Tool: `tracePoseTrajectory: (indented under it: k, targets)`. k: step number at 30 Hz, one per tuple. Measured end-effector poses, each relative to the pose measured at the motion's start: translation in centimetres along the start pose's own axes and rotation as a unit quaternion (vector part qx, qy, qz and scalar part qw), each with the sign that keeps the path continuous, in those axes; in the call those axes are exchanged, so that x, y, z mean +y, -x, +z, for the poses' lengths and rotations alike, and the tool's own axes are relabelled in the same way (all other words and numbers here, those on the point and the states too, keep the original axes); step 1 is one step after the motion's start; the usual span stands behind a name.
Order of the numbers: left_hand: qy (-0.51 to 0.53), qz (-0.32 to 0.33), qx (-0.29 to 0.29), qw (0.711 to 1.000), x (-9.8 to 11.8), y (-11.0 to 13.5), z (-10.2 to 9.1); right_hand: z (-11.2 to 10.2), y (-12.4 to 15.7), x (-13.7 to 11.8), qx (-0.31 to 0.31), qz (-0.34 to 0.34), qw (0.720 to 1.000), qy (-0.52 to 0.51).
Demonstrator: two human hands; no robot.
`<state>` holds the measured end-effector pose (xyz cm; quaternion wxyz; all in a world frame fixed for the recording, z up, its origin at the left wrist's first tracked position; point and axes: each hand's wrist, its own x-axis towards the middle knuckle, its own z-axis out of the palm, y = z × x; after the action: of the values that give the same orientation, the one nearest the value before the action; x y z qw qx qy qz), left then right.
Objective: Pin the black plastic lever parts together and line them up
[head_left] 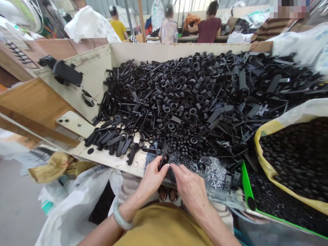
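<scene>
My left hand [153, 175] is closed on a black plastic part [164, 162] with a ring-shaped end, held above the front edge of the worktable. Close against it, my right hand [189, 182] pinches thumb and finger together at the part's right side. Something small and pale shows at those fingertips, too small to name. Just behind both hands lie small black balls [181, 146]. Silver metal pins [214, 172] are heaped beyond my right hand. To the left rest several black handle-shaped pieces with ringed ends [125, 144].
A large pile of black plastic parts [179, 92] fills the wooden-walled table. At left are a white phone [75, 123] and a black cylindrical device [67, 72]. A yellow-edged sack of black balls [297, 160] and a green-edged tray [247, 186] stand right. People sit beyond.
</scene>
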<state>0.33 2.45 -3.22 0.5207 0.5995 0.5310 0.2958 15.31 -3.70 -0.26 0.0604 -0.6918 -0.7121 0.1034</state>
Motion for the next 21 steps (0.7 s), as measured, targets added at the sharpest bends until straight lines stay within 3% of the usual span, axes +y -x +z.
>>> tracePoseTrajectory:
  k: [4,10,14,21]
  targets:
    - [-0.076,0.023,-0.033,0.996,1.0,0.5,-0.1,0.5,0.9,0.9,-0.006,0.011,1.0,0.004]
    - [-0.157,0.027,0.029,0.987,2.1,1.0,-0.5,1.1,2.2,2.3,0.039,0.011,0.999,0.014]
    - [-0.187,0.003,0.05,0.981,2.2,1.2,-1.3,1.2,2.3,3.4,0.086,0.009,0.993,-0.083]
    - [-0.285,0.024,0.017,0.958,1.8,1.2,-0.8,1.1,0.3,3.6,0.066,0.051,0.975,-0.204]
